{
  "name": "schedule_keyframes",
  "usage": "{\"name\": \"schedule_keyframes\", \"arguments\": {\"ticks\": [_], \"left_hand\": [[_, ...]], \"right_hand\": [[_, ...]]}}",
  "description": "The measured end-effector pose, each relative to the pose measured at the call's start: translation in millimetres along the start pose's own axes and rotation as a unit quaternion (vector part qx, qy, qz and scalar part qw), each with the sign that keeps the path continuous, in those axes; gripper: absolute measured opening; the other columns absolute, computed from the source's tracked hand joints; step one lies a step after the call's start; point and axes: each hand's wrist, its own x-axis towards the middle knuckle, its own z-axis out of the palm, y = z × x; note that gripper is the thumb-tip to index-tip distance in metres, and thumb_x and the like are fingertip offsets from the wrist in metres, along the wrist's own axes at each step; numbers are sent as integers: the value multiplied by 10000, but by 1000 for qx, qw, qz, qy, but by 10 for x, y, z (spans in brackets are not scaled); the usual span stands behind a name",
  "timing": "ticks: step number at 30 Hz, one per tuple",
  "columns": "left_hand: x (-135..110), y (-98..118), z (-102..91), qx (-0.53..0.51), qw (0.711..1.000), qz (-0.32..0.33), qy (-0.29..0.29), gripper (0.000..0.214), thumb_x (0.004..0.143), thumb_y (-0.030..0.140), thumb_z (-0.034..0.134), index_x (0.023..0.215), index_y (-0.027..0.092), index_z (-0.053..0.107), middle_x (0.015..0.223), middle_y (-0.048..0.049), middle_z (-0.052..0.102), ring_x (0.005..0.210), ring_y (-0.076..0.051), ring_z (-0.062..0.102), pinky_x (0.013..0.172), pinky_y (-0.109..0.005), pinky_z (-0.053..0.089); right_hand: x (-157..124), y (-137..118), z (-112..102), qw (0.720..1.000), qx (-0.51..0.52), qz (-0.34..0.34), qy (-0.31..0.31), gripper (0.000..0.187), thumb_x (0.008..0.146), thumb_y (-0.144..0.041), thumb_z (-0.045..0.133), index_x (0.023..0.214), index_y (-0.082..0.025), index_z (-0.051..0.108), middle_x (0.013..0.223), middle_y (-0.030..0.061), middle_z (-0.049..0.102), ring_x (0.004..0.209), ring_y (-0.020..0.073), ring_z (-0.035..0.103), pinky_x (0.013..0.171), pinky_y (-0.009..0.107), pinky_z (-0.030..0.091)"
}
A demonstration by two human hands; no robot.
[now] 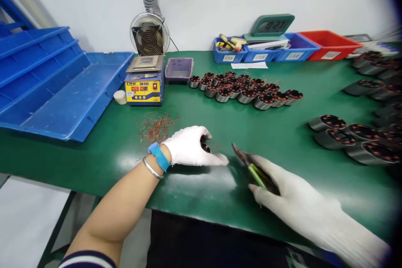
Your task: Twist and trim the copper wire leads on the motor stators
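My left hand, in a white glove, curls around a motor stator near the middle of the bench. Only part of its dark inside shows between my thumb and fingers. In my right hand, also gloved, is a pair of green-handled cutters. Their jaws point up and left toward the stator, with a gap between. A loose pile of copper wire clippings lies just beyond my left wrist.
Several stators stand grouped at the back, with more stators at right. A blue-yellow solder pot sits beside a purple bin. A large blue tray occupies the left. Red bin and clock line the wall.
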Motion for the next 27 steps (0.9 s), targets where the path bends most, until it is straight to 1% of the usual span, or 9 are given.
{"name": "schedule_keyframes", "arguments": {"ticks": [3, 8, 10, 13, 17, 19, 22, 24, 27], "left_hand": [[-2, -59, -90, -27, 999, -30, 24, 706, 586, 688, 753, 1099, 219, 628, 1095, -75, 697, 930, -270, 663, 794, -357, 522], [146, -195, -50, -183, 965, -40, 183, 378, 858, 543, 562, 927, 178, 631, 941, -57, 714, 853, -192, 653, 810, -316, 508], [213, -257, -21, -208, 948, -33, 237, 329, 853, 489, 576, 905, 167, 623, 892, -48, 704, 797, -170, 642, 785, -298, 512], [279, -337, -15, -199, 943, -31, 264, 331, 864, 469, 547, 928, 151, 612, 877, -57, 697, 737, -159, 633, 740, -296, 528], [278, -319, 35, -180, 941, -31, 286, 390, 875, 485, 534, 1030, 134, 604, 964, -96, 703, 824, -182, 660, 798, -324, 548], [252, -234, 122, -155, 948, -19, 278, 431, 862, 487, 573, 1113, 137, 596, 1062, -115, 694, 954, -210, 663, 901, -360, 536], [216, -52, 290, -34, 973, 61, 221, 506, 847, 458, 614, 1254, 164, 557, 1337, -136, 584, 1235, -252, 555, 1080, -415, 442], [206, 55, 381, 60, 978, 120, 158, 578, 858, 458, 596, 1347, 166, 502, 1491, -144, 444, 1374, -274, 425, 1149, -447, 369], [223, 120, 454, 126, 974, 164, 96, 629, 915, 465, 505, 1445, 144, 404, 1576, -160, 308, 1462, -286, 289, 1190, -476, 299]], "right_hand": [[-47, -11, 6, 979, -187, -55, 50, 508, 761, -397, 550, 1235, -230, 623, 1074, 116, 658, 837, 299, 659, 629, 392, 514], [183, -523, 102, 937, -169, -257, 164, 630, 782, -393, 623, 1344, -124, 531, 1319, 198, 554, 1157, 343, 551, 949, 457, 469], [340, -771, 162, 936, -139, -302, 114, 647, 775, -424, 644, 1347, -144, 529, 1330, 189, 542, 1184, 351, 523, 959, 468, 446], [502, -938, 205, 943, -117, -308, 51, 400, 833, -368, 592, 1192, -193, 626, 1069, 107, 647, 944, 265, 607, 818, 391, 475], [561, -513, 15, 966, -72, -218, 122, 419, 883, -364, 544, 1265, -196, 583, 1133, 104, 636, 997, 244, 606, 821, 345, 465], [584, -99, -199, 977, -46, -95, 184, 475, 897, -404, 516, 1329, -207, 545, 1202, 116, 618, 1043, 273, 599, 834, 368, 465], [566, 416, -512, 973, -66, 84, 205, 554, 865, -520, 532, 1314, -198, 571, 1236, 174, 596, 1013, 350, 600, 782, 435, 465], [438, 529, -575, 955, -101, 71, 269, 645, 860, -529, 535, 1361, -124, 524, 1307, 246, 535, 1105, 415, 549, 844, 490, 441], [67, 358, -313, 945, -75, -62, 311, 712, 800, -521, 613, 1358, -90, 510, 1156, 231, 621, 1035, 378, 598, 835, 454, 467]]}}
